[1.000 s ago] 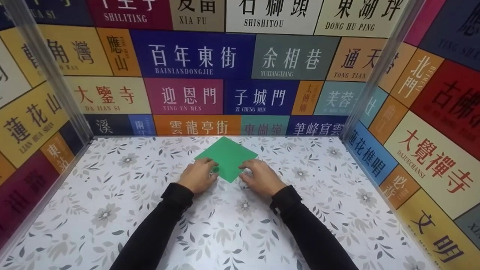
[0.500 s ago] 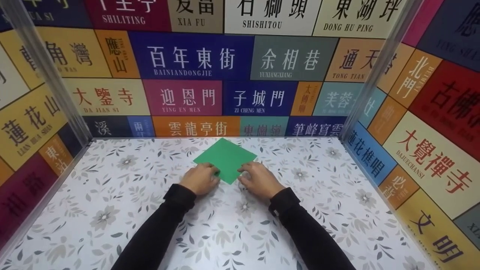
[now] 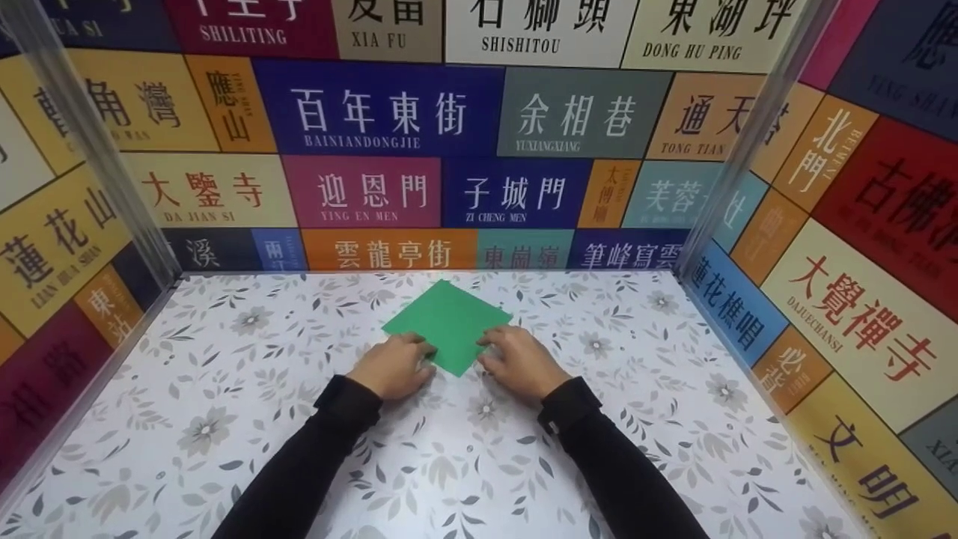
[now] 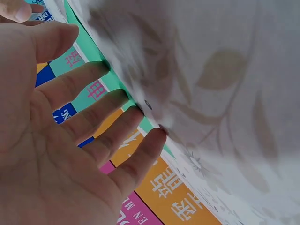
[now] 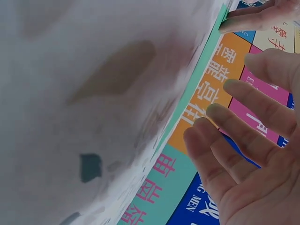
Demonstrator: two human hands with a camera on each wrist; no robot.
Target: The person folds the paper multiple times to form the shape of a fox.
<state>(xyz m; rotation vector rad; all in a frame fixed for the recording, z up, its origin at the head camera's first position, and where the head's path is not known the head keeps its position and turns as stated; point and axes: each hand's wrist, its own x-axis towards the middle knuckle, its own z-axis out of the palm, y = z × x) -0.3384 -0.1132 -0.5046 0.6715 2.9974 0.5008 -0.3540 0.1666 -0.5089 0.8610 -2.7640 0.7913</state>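
Note:
A green square sheet of paper [image 3: 447, 322] lies flat on the table, turned so that one corner points toward me. My left hand [image 3: 394, 367] is at its lower left edge. The left wrist view shows that hand's fingers [image 4: 108, 133] spread and only lightly bent, their tips touching the green sheet. At the lower right edge is my right hand [image 3: 524, 364]. In the right wrist view its fingers [image 5: 234, 145] are loosely extended, with the tips seeming slightly above the paper. Neither hand grips anything. The fingers cover small parts of the sheet's edges.
The table [image 3: 479, 479] has a white cloth with grey leaves and flowers. Behind it stands a wall [image 3: 389, 112] of coloured name panels, and similar panels line the left and right sides. Clear upright strips [image 3: 737, 150] mark the corners.
The green paper has slid a little toward me, away from the back wall. My left hand has shifted slightly the same way; the right hand has barely moved.

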